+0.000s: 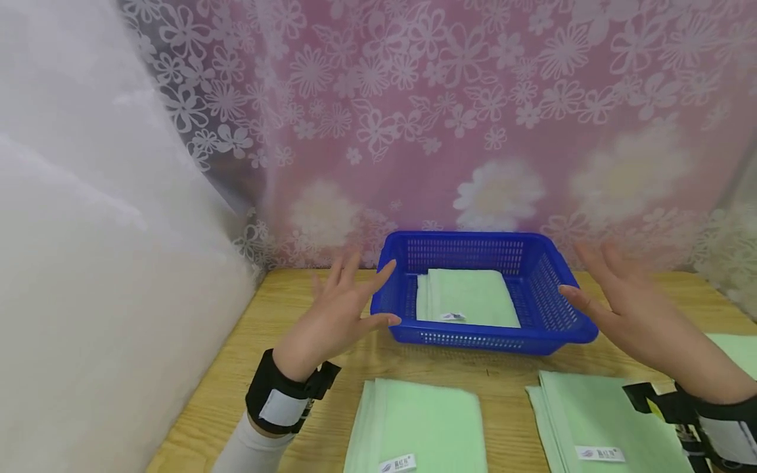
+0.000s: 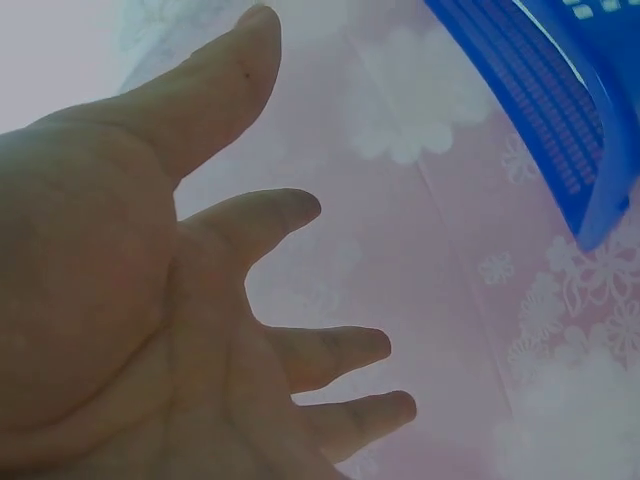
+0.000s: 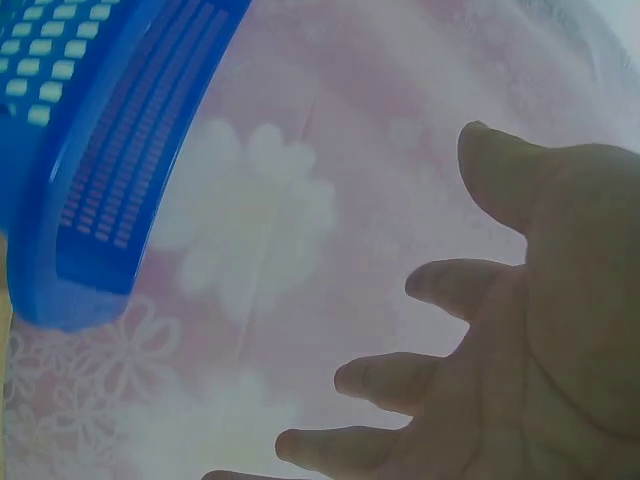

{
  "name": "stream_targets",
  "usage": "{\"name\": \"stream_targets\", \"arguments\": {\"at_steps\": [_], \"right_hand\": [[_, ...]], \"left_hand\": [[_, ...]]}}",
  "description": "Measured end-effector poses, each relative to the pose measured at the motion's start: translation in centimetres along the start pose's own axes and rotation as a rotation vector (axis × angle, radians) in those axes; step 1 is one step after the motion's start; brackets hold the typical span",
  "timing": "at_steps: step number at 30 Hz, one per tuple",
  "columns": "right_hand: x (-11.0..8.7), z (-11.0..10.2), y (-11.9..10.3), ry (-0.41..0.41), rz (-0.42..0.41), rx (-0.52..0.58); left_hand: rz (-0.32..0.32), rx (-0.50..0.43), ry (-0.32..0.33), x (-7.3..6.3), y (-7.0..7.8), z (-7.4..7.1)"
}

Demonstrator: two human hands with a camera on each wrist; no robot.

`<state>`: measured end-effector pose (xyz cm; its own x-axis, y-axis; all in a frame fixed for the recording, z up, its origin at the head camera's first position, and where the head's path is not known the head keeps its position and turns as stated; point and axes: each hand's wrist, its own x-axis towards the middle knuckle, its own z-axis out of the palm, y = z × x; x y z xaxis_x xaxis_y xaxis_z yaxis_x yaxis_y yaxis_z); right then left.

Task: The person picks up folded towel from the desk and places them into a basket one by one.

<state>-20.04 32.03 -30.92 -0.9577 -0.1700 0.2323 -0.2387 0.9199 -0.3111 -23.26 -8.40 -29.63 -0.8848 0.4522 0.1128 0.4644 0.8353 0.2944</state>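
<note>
A blue plastic basket with perforated walls stands on the wooden table, and a folded light green towel with a small white label lies inside it. My left hand is spread beside the basket's left end, its fingers straight and its palm bare in the left wrist view. On the other side, my right hand is spread near the basket's right end, also holding nothing. Two more folded green towels lie in front: one towel at the middle and another towel below my right hand.
Part of a further green towel shows at the right edge. Behind the table hangs a pink curtain with white flowers. A white wall or sheet borders the left side.
</note>
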Motion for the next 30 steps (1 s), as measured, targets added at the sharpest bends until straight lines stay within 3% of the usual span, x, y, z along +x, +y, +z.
{"name": "stream_targets", "arguments": {"at_steps": [5, 14, 23, 26, 30], "right_hand": [[-1.3, 0.6, -2.0, 0.010, -0.029, 0.023], [-4.1, 1.9, -4.7, -0.057, -0.027, 0.036], [-6.4, 3.8, -6.5, -0.122, -0.026, 0.009], [-7.2, 4.8, -7.8, -0.128, -0.058, 0.015], [-9.1, 6.5, -9.3, -0.154, -0.113, 0.028]], "left_hand": [[0.021, -0.036, -0.019, -1.7, 1.0, 0.1], [0.000, -0.115, 0.040, -5.5, 1.7, 0.8], [-0.067, -0.188, 0.007, -9.0, 1.4, 1.3], [-0.084, -0.218, 0.014, -10.7, 1.3, 1.9], [-0.051, -0.229, 0.036, -13.4, 1.2, 2.8]]}}
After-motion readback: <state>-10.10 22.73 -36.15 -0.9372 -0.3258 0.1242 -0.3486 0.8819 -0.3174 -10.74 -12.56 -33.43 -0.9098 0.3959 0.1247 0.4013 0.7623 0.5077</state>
